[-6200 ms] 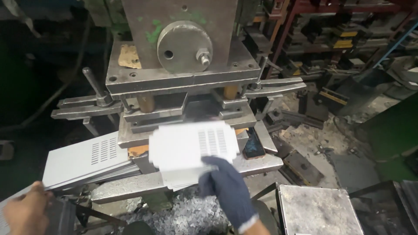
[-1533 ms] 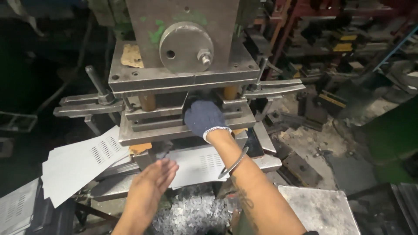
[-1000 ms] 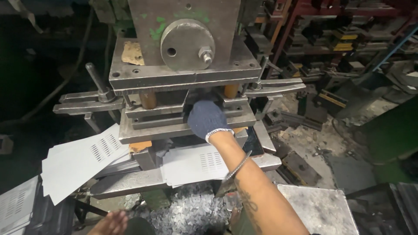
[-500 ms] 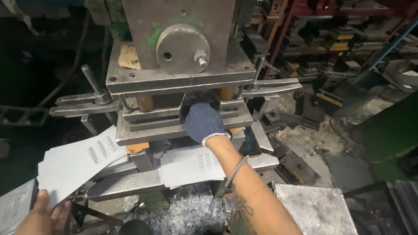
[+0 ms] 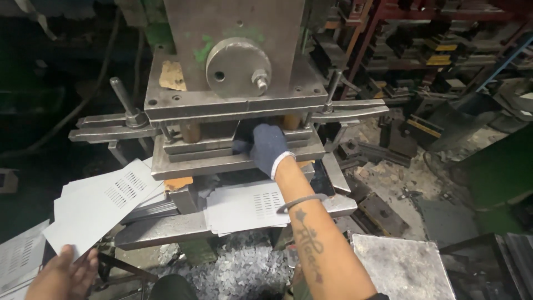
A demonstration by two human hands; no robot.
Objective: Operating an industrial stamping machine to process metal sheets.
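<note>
The right hand [image 5: 268, 149], in a dark blue knitted glove with a white cuff, reaches into the gap of the heavy grey steel press [image 5: 233, 94]; its fingers are hidden there, so I cannot tell what they grip. A flat white slotted metal sheet [image 5: 247, 206] lies on the press bed's front edge. The bare left hand [image 5: 65, 275], fingers loosely spread, touches the near corner of a matching white slotted sheet [image 5: 102, 204] at the bed's left end.

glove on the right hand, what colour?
Dark blue knit with a white cuff: the glove on the right hand, reaching into the press. Head view.
</note>
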